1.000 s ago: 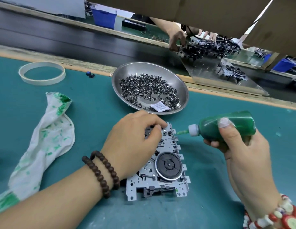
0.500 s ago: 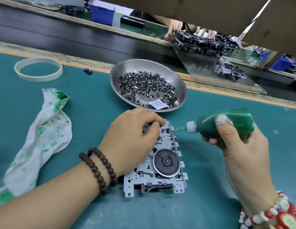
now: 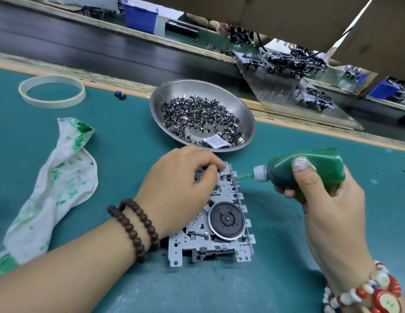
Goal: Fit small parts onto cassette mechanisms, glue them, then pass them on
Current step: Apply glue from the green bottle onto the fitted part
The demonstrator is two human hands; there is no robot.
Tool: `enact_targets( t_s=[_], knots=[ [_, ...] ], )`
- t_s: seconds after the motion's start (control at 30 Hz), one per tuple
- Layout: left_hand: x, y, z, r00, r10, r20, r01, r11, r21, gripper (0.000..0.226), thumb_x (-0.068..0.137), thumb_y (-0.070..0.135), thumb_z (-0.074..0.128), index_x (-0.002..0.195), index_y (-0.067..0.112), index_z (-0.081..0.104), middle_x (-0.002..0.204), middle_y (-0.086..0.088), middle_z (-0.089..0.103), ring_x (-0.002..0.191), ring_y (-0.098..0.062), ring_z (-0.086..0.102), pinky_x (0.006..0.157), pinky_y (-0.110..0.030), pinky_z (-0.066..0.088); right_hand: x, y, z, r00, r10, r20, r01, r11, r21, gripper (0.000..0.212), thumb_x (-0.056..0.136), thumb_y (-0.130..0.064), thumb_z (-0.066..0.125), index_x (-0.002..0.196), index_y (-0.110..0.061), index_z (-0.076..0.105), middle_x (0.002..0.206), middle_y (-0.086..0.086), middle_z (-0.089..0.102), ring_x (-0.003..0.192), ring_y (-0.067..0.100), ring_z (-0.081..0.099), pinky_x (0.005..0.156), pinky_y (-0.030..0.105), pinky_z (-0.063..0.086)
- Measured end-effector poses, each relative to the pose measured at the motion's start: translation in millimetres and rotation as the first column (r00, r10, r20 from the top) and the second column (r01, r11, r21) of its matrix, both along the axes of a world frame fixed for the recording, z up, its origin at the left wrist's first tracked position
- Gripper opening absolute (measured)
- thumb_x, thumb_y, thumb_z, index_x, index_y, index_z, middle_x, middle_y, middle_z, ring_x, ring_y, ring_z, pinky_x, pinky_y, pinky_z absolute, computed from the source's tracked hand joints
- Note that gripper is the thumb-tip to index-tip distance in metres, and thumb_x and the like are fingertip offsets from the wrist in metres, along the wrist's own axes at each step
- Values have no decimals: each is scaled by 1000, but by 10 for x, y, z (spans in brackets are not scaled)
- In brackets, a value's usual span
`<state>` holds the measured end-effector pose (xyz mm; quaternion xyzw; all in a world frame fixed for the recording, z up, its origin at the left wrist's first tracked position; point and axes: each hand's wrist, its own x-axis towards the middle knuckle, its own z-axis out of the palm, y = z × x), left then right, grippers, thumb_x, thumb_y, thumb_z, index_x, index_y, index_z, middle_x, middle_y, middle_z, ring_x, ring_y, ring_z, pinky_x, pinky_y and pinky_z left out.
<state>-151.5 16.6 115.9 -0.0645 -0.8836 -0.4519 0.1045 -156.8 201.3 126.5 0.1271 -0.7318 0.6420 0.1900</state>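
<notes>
The cassette mechanism is lying flat on the teal tabletop, just this side of the steel bowl heaped with small metal parts. A white packet is sitting among them. The left hand is resting over the mechanism's far end, its fingers curling down and pinching at something by the top edge; what they are pinching is too small to tell, and the hand is covering that whole corner. The right hand is gripping the green glue bottle, thumb and fingers wrapped round it, its nozzle pointing at the mechanism's far right edge, just beside the plate. A green-stained rag is lying off to the left, a pale ring beyond it. Across the dark conveyor, more mechanisms are piling up, half hidden by cardboard.
</notes>
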Motion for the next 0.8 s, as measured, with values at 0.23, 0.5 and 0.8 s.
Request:
enact_targets(
  t_s=[0.23, 0.5, 0.8],
  knots=[
    [-3, 3, 1, 1000, 5, -4, -5, 1000, 5, 23, 87, 27, 46, 91, 35, 67, 92, 19, 58, 89, -3, 52, 79, -20, 37, 4, -3, 1, 1000, 9, -16, -9, 1000, 8, 26, 79, -39, 59, 83, -14, 59, 73, -6, 72, 56, 12, 55, 57, 18, 48],
    [-7, 2, -9, 1000, 9, -7, -9, 1000, 0, 23, 87, 28, 46, 91, 35, 67, 85, 22, 54, 84, 0, 47, 73, -17, 33, 3, -3, 1, 1000, 3, -30, -3, 1000, 1, 20, 79, -39, 59, 81, -18, 59, 72, -8, 71, 55, 10, 54, 57, 18, 48],
    [-5, -1, -5, 1000, 1, -4, -1, 1000, 9, 23, 86, 28, 45, 91, 35, 67, 92, 21, 58, 90, -1, 52, 81, -20, 38, -9, 11, -11, 1000, -5, -25, 5, 1000, 8, 16, 84, -28, 58, 82, -12, 58, 70, -8, 71, 54, 9, 54, 56, 18, 47]
  ],
)
